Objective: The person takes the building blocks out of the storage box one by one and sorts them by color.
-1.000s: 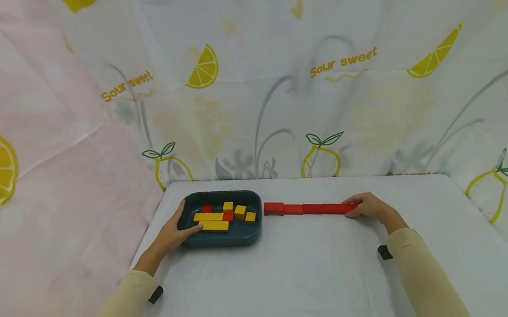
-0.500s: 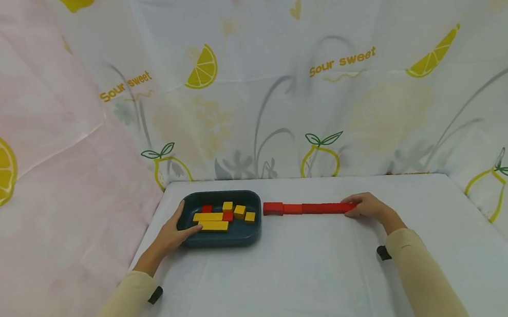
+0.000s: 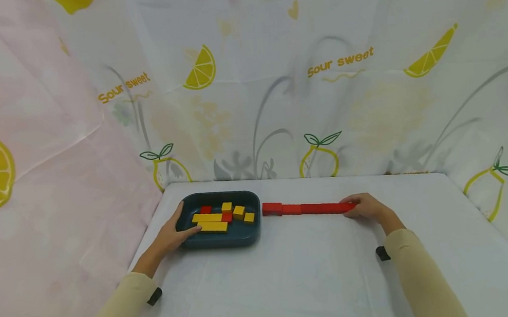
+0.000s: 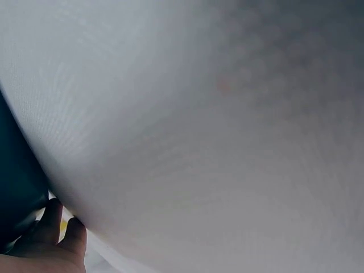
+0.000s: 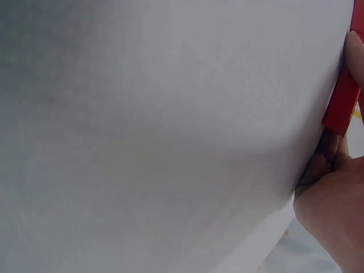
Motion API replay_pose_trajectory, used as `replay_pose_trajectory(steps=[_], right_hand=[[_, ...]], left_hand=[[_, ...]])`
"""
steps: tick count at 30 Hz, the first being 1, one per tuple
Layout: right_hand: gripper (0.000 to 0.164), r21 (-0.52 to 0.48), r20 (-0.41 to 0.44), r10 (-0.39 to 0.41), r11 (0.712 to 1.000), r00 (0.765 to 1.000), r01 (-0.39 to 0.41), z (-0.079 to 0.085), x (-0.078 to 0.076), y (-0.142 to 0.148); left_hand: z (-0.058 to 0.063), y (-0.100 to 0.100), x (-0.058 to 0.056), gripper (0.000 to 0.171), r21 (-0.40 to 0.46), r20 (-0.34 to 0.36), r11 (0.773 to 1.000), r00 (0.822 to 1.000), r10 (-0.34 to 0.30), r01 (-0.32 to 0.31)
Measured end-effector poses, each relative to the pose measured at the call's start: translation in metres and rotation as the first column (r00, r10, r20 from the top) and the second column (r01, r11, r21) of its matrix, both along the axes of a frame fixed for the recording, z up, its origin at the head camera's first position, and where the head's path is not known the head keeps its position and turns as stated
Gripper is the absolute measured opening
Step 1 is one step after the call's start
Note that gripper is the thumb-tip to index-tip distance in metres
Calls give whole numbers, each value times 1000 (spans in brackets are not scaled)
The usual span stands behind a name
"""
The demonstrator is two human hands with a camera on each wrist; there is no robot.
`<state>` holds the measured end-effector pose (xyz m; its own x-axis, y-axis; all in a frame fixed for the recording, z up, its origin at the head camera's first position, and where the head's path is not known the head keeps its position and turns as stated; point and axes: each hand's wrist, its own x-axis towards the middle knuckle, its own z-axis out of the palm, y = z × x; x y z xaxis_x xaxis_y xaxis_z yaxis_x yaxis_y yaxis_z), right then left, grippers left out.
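Observation:
A dark teal tray (image 3: 235, 241) stands on the table, with yellow blocks (image 3: 213, 227) and red blocks (image 3: 205, 210) inside. My left hand (image 3: 167, 236) grips its left side, the thumb over the rim and the fingers along the outer wall; the left wrist view catches the tray's wall (image 4: 17, 170) beside the fingers. To the tray's right runs a row of red blocks (image 3: 315, 208), laid end to end. At the row's right end my right hand (image 3: 371, 209) pinches the last red block (image 5: 344, 102) between thumb and fingers.
White cloth covers the table (image 3: 304, 282). A lemon-printed curtain (image 3: 248, 102) rises behind the table's back edge, and a pinkish curtain (image 3: 58, 199) closes off the left side. The row's left end lies close to the tray's right wall.
The view has shifted very slightly. Both hands, the tray and the row of red blocks otherwise keep their places.

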<state>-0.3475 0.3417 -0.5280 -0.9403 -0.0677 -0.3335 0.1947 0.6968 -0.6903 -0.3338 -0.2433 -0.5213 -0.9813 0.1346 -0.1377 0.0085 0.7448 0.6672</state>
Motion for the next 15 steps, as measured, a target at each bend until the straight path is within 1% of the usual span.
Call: replay_pose_trajectory(steps=[5, 10, 15], right_hand=[[46, -10, 0, -16, 1000, 1000, 16, 2, 2, -3], [47, 2, -4, -7, 1000, 1000, 7, 6, 6, -5], [47, 14, -23, 3, 1000, 1000, -3, 5, 8, -5]], left_hand=[[0, 0, 1, 112, 0, -1, 1000, 1000, 2, -2], [0, 0, 1, 111, 5, -1, 1000, 1000, 0, 0], [-1, -1, 0, 111, 4, -8, 1000, 1000, 1, -1]])
